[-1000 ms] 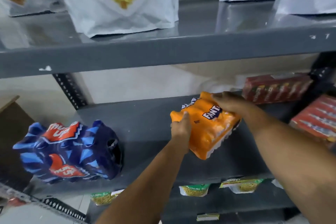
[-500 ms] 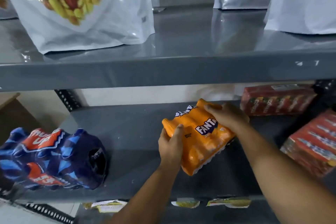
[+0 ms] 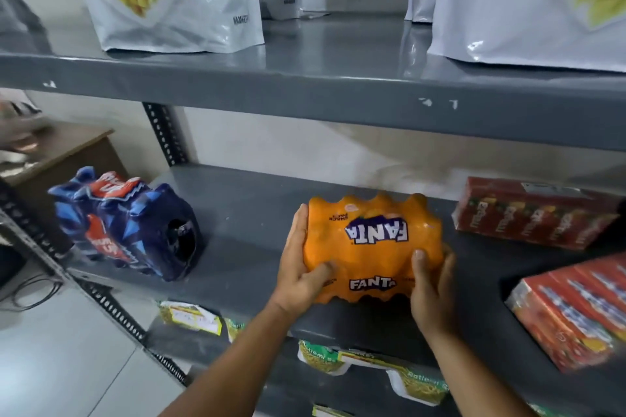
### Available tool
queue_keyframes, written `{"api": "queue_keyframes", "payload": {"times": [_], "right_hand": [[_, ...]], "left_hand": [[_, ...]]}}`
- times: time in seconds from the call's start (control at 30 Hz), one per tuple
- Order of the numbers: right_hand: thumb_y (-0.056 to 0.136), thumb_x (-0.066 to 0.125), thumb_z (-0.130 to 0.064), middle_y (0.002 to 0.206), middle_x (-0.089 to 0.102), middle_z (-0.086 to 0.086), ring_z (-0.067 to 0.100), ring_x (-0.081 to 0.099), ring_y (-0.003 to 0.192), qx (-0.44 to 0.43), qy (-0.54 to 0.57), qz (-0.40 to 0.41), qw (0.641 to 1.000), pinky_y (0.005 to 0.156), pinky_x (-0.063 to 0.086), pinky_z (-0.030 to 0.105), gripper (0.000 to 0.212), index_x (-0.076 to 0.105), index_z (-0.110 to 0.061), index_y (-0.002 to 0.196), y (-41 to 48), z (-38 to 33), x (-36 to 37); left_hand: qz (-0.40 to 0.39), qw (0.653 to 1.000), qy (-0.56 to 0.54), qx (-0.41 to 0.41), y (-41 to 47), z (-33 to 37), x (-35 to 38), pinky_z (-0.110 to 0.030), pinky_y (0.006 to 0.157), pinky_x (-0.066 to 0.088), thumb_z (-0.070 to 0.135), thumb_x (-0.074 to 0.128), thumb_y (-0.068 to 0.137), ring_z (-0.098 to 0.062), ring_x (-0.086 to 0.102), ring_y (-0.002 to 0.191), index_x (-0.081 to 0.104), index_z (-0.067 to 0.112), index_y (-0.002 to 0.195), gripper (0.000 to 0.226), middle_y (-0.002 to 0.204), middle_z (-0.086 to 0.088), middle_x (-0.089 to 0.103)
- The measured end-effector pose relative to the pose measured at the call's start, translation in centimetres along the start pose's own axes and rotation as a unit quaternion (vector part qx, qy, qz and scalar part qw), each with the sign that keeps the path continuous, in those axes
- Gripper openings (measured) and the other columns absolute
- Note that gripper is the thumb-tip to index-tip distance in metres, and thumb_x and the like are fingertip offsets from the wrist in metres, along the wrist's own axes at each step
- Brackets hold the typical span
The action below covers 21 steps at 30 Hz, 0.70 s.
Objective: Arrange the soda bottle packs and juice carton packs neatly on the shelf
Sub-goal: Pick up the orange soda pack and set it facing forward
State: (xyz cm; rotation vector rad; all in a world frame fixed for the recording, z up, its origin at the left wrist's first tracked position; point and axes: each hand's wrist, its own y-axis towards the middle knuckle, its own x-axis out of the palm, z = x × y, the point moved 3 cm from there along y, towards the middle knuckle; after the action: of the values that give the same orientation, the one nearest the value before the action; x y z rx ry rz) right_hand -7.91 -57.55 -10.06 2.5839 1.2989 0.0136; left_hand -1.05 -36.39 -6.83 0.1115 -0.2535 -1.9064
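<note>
An orange Fanta bottle pack (image 3: 372,244) lies square to the front edge in the middle of the grey middle shelf (image 3: 244,213). My left hand (image 3: 299,264) grips its left side and my right hand (image 3: 432,284) grips its lower right corner. A blue Thums Up bottle pack (image 3: 125,223) lies tilted at the shelf's left end. A red juice carton pack (image 3: 535,213) sits at the back right. A second red juice carton pack (image 3: 576,311) lies at an angle at the front right.
White snack bags (image 3: 169,0) (image 3: 528,3) stand on the upper shelf (image 3: 305,85). Noodle packets (image 3: 325,355) lie on the lower shelf. A slotted upright post (image 3: 166,135) stands at the back left. A brown table (image 3: 61,152) and cables are left of the rack.
The Fanta pack has been turned from slanted to square with the shelf front. My right hand moved from its top to its lower right corner. The view shifted right and closer.
</note>
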Motion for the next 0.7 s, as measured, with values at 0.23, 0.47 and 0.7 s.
{"api": "queue_keyframes", "payload": {"times": [0.23, 0.47, 0.7], "right_hand": [[0.088, 0.031, -0.066, 0.146, 0.042, 0.016, 0.024, 0.049, 0.122, -0.022, 0.003, 0.099, 0.995, 0.096, 0.043, 0.042, 0.072, 0.028, -0.025, 0.147, -0.5, -1.4, 1.0], [0.099, 0.033, -0.053, 0.1, 0.071, -0.002, 0.006, 0.068, 0.086, 0.062, 0.08, -0.005, 0.995, 0.083, 0.055, 0.045, 0.044, 0.059, -0.02, 0.111, 5.7, -2.1, 4.0], [0.097, 0.045, -0.046, 0.088, 0.066, -0.004, 0.016, 0.065, 0.087, 0.103, -0.013, -0.18, 0.978, 0.091, 0.053, 0.044, 0.027, 0.061, -0.032, 0.082, 11.7, -1.6, 9.4]], "left_hand": [[0.013, 0.997, -0.029, -0.066, 1.8, 3.3, -0.5, -0.038, 0.078, 0.061, 0.05, 0.074, 0.073, -0.029, 0.07, 0.106, 0.052, 0.009, 0.131, 0.075, 0.121, -0.012, 0.068], [0.094, 0.988, 0.123, -0.03, -2.8, 3.4, -0.6, -0.023, 0.079, 0.057, 0.06, 0.077, 0.063, -0.005, 0.067, 0.101, 0.054, 0.038, 0.116, 0.062, 0.116, 0.006, 0.067], [0.135, 0.94, 0.313, 0.021, -6.4, 1.7, 3.0, -0.002, 0.085, 0.037, 0.04, 0.074, 0.079, -0.007, 0.052, 0.113, 0.051, 0.025, 0.128, 0.056, 0.13, 0.008, 0.052]]}}
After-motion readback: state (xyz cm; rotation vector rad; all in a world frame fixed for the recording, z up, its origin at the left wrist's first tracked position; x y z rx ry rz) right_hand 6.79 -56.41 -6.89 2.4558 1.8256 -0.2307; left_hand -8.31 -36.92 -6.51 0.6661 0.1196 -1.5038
